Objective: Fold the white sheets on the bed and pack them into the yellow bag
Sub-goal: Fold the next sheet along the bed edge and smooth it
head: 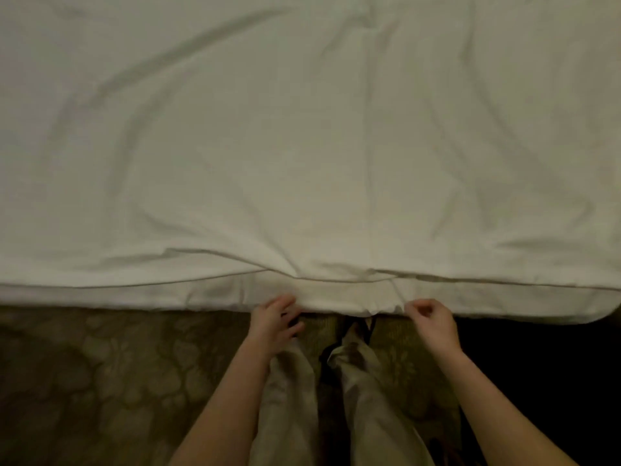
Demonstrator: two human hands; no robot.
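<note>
White sheet (302,146), spread flat across the bed and filling most of the view. Its surface is creased with long, shallow wrinkles that run toward the near edge. A thin seam line follows that edge, which hangs over the side of the bed. The cloth bunches at the near middle, where my left hand (274,322) and right hand (433,326) meet the hem, fingers curled at the fabric.

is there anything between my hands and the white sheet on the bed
Nothing visible. Both the left hand and right hand are already at the near hanging edge of the white sheet, with no object between them. The yellow bag is not in view.
</note>
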